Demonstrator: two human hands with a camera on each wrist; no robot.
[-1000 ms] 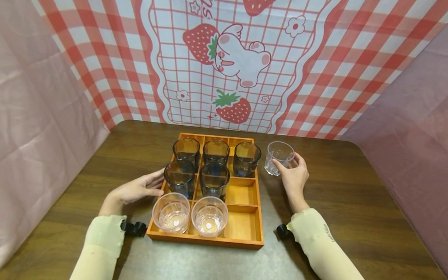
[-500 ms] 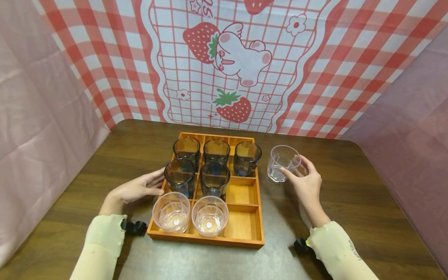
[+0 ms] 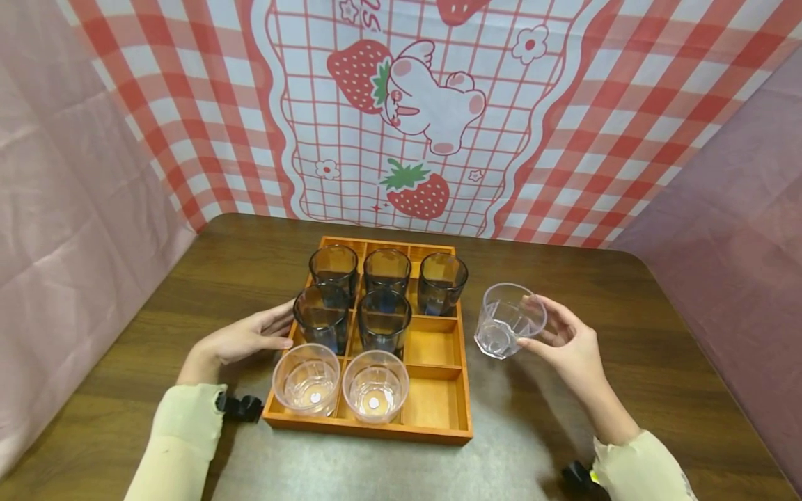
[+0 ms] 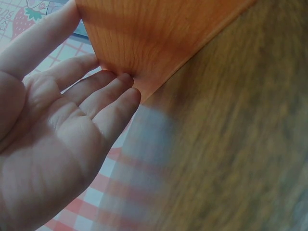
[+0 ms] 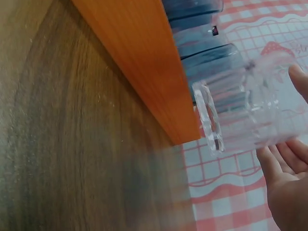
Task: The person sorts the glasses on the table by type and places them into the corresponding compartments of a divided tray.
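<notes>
My right hand (image 3: 571, 348) holds a clear plastic cup (image 3: 504, 321) by its side, between thumb and fingers. The cup is lifted to the right of a wooden divided tray (image 3: 370, 432), tilted with its base towards the tray; the right wrist view shows that base (image 5: 209, 118) beside the tray's wall (image 5: 144, 62). With relaxed fingers, my left hand (image 3: 241, 339) touches the tray's left side, and in the left wrist view the fingertips (image 4: 131, 94) rest against the wood. Two clear cups, one of them the front left cup (image 3: 307, 383), stand in the front row.
Several dark tinted glasses, among them the middle glass (image 3: 384, 323), fill compartments in the rows behind. Two bare compartments, such as the front right compartment (image 3: 432, 400), show at the tray's right. A checked strawberry cloth (image 3: 407, 125) hangs behind the brown table (image 3: 626, 348).
My right hand has drawn the clear cup towards me and slightly to the right, and the cup has tipped more. My left hand and the tray have stayed put.
</notes>
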